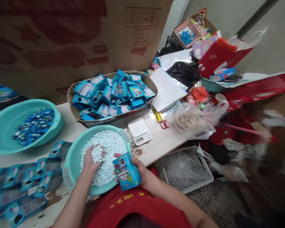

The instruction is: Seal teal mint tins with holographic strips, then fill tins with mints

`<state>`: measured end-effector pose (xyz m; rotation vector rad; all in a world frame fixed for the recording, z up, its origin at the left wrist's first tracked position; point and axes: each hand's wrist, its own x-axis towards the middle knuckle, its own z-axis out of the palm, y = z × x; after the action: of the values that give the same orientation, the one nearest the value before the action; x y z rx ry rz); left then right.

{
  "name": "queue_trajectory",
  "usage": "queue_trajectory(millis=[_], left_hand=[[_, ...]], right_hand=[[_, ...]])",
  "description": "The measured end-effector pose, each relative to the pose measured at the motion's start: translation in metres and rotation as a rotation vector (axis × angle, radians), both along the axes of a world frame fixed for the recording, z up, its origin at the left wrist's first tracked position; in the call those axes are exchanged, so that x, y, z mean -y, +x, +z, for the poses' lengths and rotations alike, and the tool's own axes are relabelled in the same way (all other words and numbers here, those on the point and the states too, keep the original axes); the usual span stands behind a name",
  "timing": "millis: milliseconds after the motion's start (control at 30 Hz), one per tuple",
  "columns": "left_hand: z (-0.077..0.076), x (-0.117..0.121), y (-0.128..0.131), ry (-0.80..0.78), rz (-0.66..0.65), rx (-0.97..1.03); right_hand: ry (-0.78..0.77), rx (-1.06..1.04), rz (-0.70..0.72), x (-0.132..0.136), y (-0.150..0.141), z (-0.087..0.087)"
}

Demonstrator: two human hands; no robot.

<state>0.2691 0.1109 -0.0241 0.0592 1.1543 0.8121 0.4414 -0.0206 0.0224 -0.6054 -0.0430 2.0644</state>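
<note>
My left hand [92,161] is sunk into a turquoise basin [69,157] full of small white candies [109,141]. Its fingers curl up around a heap of the candies. Beside it, over the basin's right rim, my right hand [142,171] grips a small blue printed packet [126,171], fingers on one side and thumb on the other. The packet is held upright with its printed face towards me. Whether its top is open I cannot tell.
Left of me are a second turquoise basin [58,122] of shiny blue pieces and rows of blue boxes [26,207]. Behind stands a cardboard tray [72,95] of blue boxes. A white scale [140,131], red scissors [164,124] and plastic bags [194,122] lie rightward. Below is a crate [207,177].
</note>
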Motion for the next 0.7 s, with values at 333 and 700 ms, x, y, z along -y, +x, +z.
queue_trajectory(millis=[333,700], left_hand=[[0.052,0.008,-0.002,0.100,0.101,0.141],[0.077,0.014,0.019,0.414,0.382,-0.058]], right_hand=[[0.118,0.768,0.042,-0.042,-0.002,0.003],[0.736,1.561,-0.007,-0.067,-0.034,0.006]])
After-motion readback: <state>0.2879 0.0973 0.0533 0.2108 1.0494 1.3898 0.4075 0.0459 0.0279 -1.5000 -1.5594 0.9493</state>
